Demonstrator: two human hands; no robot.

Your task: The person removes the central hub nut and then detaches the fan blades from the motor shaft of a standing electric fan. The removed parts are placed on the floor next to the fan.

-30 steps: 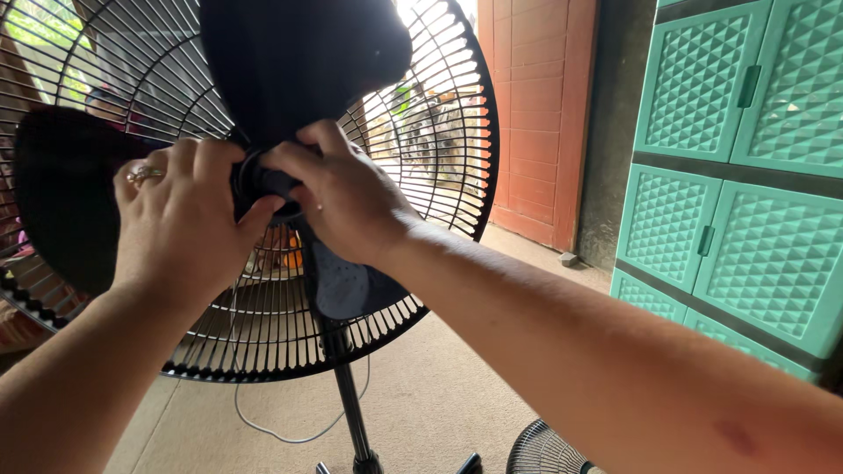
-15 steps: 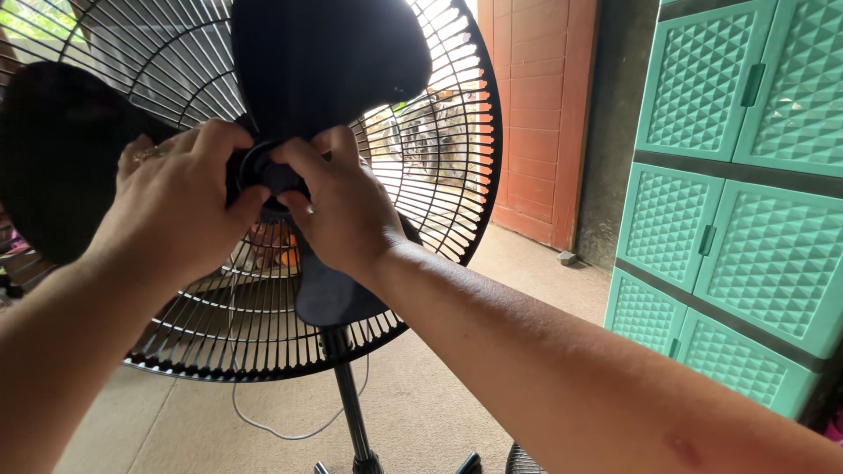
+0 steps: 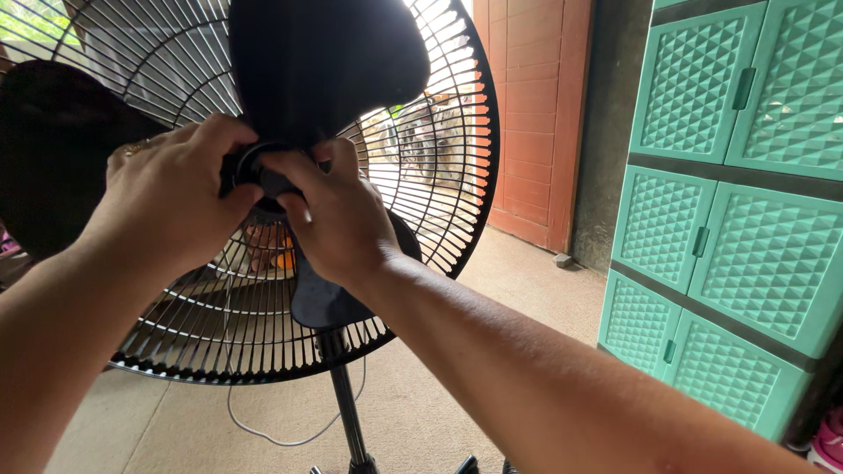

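since the earlier frame the black fan blade (image 3: 325,61) has turned a little, its upper lobe now at twelve o'clock, while left hand (image 3: 167,197) and right hand (image 3: 338,219) pinch the small, stiff, likely slippery hub cap (image 3: 263,175) with closed fingers before the rear grille (image 3: 439,175).

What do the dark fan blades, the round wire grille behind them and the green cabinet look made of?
Dark fan blades: apparently matte moulded plastic, smooth and dull. Round black wire grille: probably coated metal, thin evenly spaced rods. Green cabinet: likely plastic, with a moulded diamond pattern and slight sheen. Both hands, left hand and right hand, grip the black hub.
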